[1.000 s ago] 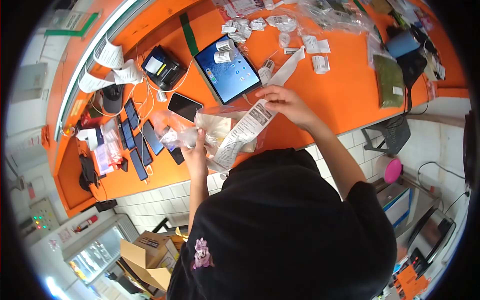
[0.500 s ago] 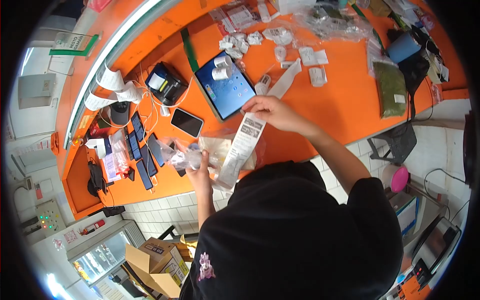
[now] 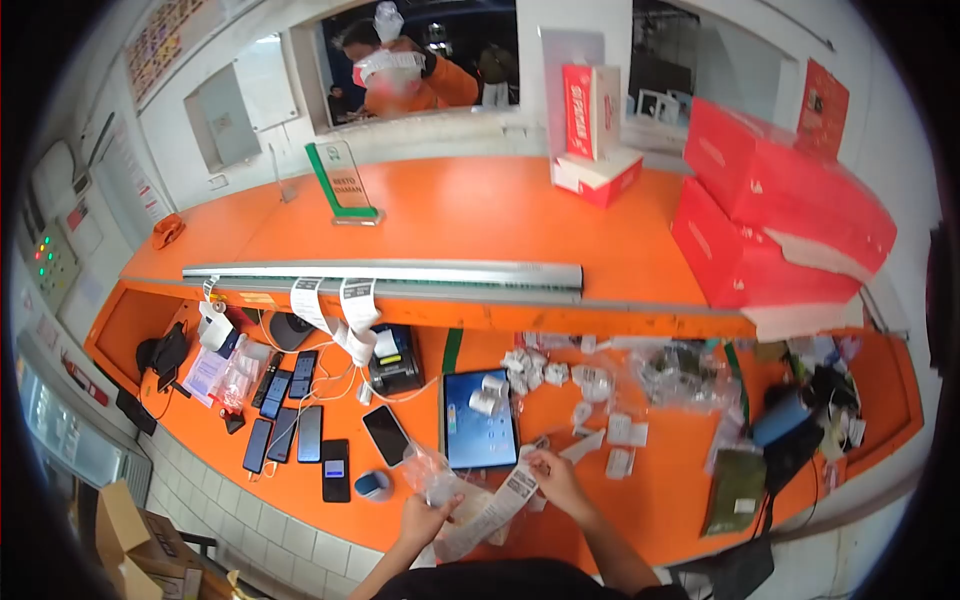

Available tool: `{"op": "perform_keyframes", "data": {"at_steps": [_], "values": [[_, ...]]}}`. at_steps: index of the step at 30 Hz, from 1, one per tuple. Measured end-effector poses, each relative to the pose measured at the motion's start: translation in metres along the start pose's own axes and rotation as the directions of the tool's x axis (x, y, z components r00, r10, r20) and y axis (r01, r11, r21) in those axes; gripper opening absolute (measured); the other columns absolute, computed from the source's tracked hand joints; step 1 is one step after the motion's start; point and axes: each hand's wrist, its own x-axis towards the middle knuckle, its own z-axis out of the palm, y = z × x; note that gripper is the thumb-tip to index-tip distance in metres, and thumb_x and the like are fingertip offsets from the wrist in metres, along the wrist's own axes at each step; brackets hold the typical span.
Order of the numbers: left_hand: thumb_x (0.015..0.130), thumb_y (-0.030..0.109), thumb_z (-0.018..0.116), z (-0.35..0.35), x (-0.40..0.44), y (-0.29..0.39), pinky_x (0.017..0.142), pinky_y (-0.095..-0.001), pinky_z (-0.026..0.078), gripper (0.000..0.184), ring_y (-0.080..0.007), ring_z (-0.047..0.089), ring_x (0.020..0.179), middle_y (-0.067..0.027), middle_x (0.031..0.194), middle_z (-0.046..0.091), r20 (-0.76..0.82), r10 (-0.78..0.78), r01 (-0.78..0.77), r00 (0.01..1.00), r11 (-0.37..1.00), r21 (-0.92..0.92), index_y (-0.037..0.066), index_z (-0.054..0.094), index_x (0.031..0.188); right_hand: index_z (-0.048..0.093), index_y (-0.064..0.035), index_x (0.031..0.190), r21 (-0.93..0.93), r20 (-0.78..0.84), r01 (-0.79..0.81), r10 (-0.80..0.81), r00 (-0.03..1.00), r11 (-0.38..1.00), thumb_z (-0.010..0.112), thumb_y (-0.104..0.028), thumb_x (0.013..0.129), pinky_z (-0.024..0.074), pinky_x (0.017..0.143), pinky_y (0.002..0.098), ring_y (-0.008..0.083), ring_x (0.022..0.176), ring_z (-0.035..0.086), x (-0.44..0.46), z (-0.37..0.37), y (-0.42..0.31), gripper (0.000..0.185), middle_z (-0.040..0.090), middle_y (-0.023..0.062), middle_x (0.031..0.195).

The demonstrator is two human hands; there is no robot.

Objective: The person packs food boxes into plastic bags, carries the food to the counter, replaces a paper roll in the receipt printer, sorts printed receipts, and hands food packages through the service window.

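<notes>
My right hand pinches the upper end of a long printed receipt, which slants down to the left over a clear plastic bag. My left hand is closed on the gathered part of the clear plastic bag, thumb upward. The bag's pale contents lie partly hidden under the receipt. Just beyond my hands lies a tablet with its screen lit and a small paper roll on it. A blue-topped round object stands left of the bag.
Several phones lie at the left with white cables. A black receipt printer stands behind, crumpled papers beyond the tablet. Red boxes sit on the raised orange counter. A person is behind the window.
The view has swung up and levelled, bringing the window, raised counter and red boxes into sight. My right hand still holds the receipt, and my left stays at the bag.
</notes>
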Motion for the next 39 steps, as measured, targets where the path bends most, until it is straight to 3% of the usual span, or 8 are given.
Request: {"op": "perform_keyframes", "data": {"at_steps": [9, 12, 15, 17, 19, 22, 32, 39], "values": [[0.076, 0.041, 0.071, 0.045, 0.017, 0.04, 0.052, -0.0319, 0.052, 0.043, -0.0209, 0.066, 0.055, -0.0097, 0.065, 0.067, 0.137, -0.104, 0.076, 0.985, 0.977, 0.197, 0.003, 0.066, 0.096, 0.062, -0.0037, 0.095, -0.206, -0.062, 0.025, -0.038, 0.997, 0.978, 0.059, 0.002, 0.077, 0.0515, 0.069, 0.0334, 0.0274, 0.078, 0.066, 0.022, -0.009, 0.039, 0.019, 0.066, 0.0129, 0.084], [0.08, 0.038, 0.065, 0.049, 0.026, 0.041, 0.073, -0.0351, 0.05, 0.044, -0.0252, 0.065, 0.081, -0.0138, 0.095, 0.066, 0.391, 0.162, -0.28, 0.906, 0.922, 0.267, 0.008, 0.059, 0.112, 0.063, -0.0061, 0.094, -0.325, -0.04, 0.062, -0.079, 0.996, 0.944, 0.06, -0.001, 0.077, 0.0512, 0.069, 0.0359, 0.0291, 0.077, 0.065, 0.024, -0.005, 0.045, 0.018, 0.067, 0.0129, 0.084], [0.082, 0.036, 0.063, 0.026, 0.043, 0.026, 0.076, -0.0356, 0.049, 0.044, -0.0266, 0.064, 0.084, -0.0148, 0.099, 0.065, 0.675, 0.039, -0.284, 0.737, 0.924, 0.257, 0.01, 0.057, 0.116, 0.063, -0.0057, 0.094, -0.324, -0.008, 0.097, -0.105, 0.994, 0.941, 0.06, -0.003, 0.078, 0.0512, 0.071, 0.037, 0.0286, 0.078, 0.065, 0.024, -0.001, 0.053, 0.017, 0.067, 0.0125, 0.085], [0.085, 0.036, 0.061, 0.008, 0.048, 0.029, 0.074, -0.0351, 0.049, 0.041, -0.0268, 0.064, 0.08, -0.013, 0.094, 0.066, 0.662, 0.096, -0.37, 0.743, 0.883, 0.288, 0.008, 0.057, 0.114, 0.062, -0.0044, 0.095, -0.335, 0.014, 0.066, -0.065, 0.998, 0.94, 0.061, -0.005, 0.078, 0.0514, 0.071, 0.0369, 0.0292, 0.079, 0.065, 0.023, -0.001, 0.058, 0.016, 0.067, 0.0139, 0.088], [0.088, 0.036, 0.058, -0.011, 0.05, 0.049, 0.072, -0.0347, 0.05, 0.037, -0.0254, 0.065, 0.077, -0.0111, 0.09, 0.066, 0.524, -0.159, -0.177, 0.837, 0.827, 0.533, 0.007, 0.057, 0.111, 0.062, -0.0038, 0.095, -0.278, 0.02, 0.046, -0.043, 0.999, 0.96, 0.061, -0.006, 0.078, 0.0512, 0.071, 0.0372, 0.0297, 0.079, 0.065, 0.023, 0.0, 0.061, 0.017, 0.067, 0.0148, 0.089], [0.093, 0.025, 0.052, -0.025, 0.051, 0.054, 0.067, -0.0299, 0.051, 0.028, -0.0196, 0.065, 0.074, -0.0083, 0.087, 0.065, 0.395, -0.169, -0.037, 0.903, 0.886, 0.463, 0.002, 0.055, 0.108, 0.062, -0.0033, 0.095, -0.209, 0.013, 0.031, -0.029, 0.999, 0.977, 0.062, -0.008, 0.078, 0.0503, 0.073, 0.0376, 0.0305, 0.082, 0.064, 0.023, 0.002, 0.075, 0.018, 0.066, 0.0158, 0.09], [0.096, 0.029, 0.045, -0.018, 0.054, 0.047, 0.071, -0.033, 0.051, 0.031, -0.022, 0.066, 0.079, -0.0117, 0.089, 0.067, 0.367, -0.083, -0.128, 0.926, 0.848, 0.515, 0.003, 0.056, 0.109, 0.064, -0.0039, 0.092, -0.363, -0.203, 0.102, -0.186, 0.961, 0.926, 0.064, -0.012, 0.078, 0.0467, 0.072, 0.0391, 0.0313, 0.085, 0.06, 0.026, -0.023, 0.036, 0.016, 0.062, 0.0148, 0.086], [0.096, 0.028, 0.048, -0.027, 0.062, 0.056, 0.06, -0.032, 0.049, 0.028, -0.0207, 0.063, 0.063, -0.0072, 0.069, 0.063, 0.369, 0.053, -0.185, 0.928, 0.924, 0.334, 0.005, 0.056, 0.108, 0.065, -0.0024, 0.092, -0.37, -0.016, 0.291, -0.319, 0.948, 0.882, 0.061, -0.012, 0.082, 0.0467, 0.072, 0.0371, 0.0307, 0.079, 0.061, 0.004, -0.028, -0.022, 0.014, 0.064, 0.0145, 0.083]]}}
